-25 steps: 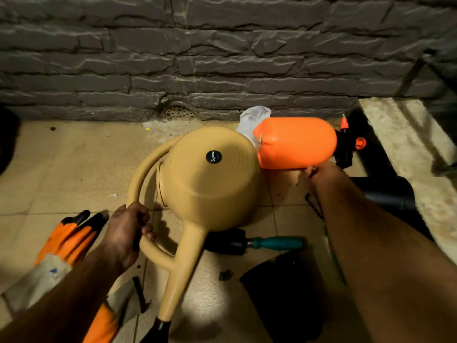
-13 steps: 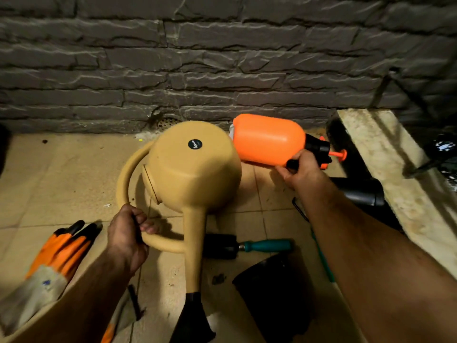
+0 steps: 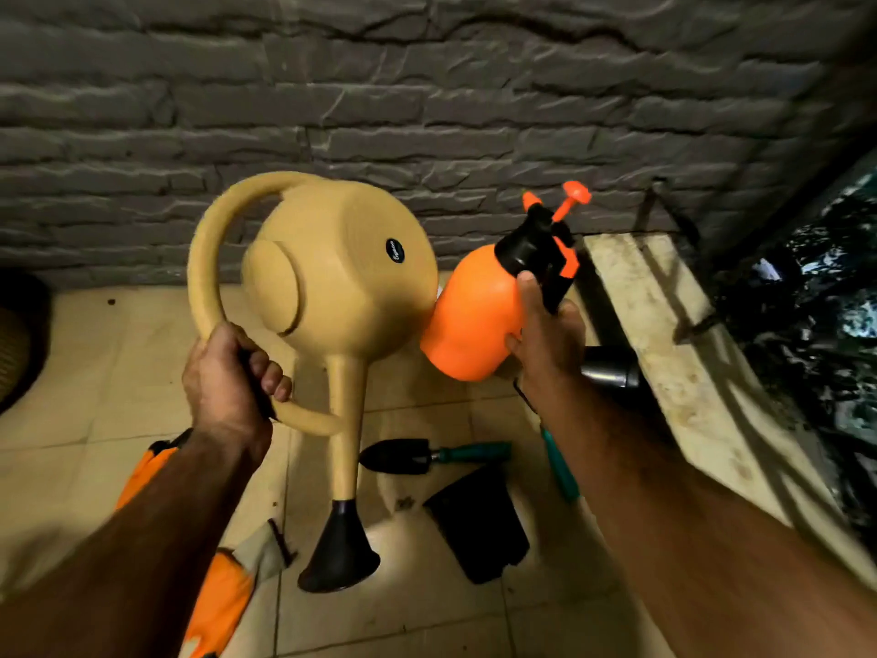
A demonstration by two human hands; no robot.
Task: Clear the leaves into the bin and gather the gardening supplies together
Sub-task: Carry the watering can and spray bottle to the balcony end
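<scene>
My left hand (image 3: 228,382) grips the curved handle of a tan watering can (image 3: 332,282), which hangs in the air with its black-tipped spout pointing down toward me. My right hand (image 3: 545,334) holds an orange pressure sprayer (image 3: 470,315) by its black neck and trigger, tilted with the pump knob up to the right. The sprayer's body touches the can's side. On the tiled floor below lie a teal-handled trowel (image 3: 427,455), another teal-handled tool (image 3: 560,467) partly hidden by my right forearm, a black plastic pot (image 3: 479,524) and orange gloves (image 3: 218,600).
A grey stone wall (image 3: 427,111) runs across the back. A pale stone ledge (image 3: 664,363) runs along the right, with dark foliage (image 3: 825,315) beyond it. A dark metal cylinder (image 3: 610,370) lies by the ledge. A dark round object (image 3: 19,339) sits at the far left.
Both hands have lifted their loads off the floor. The watering can has risen and tipped spout-down; the sprayer has swung from lying sideways to nearly upright.
</scene>
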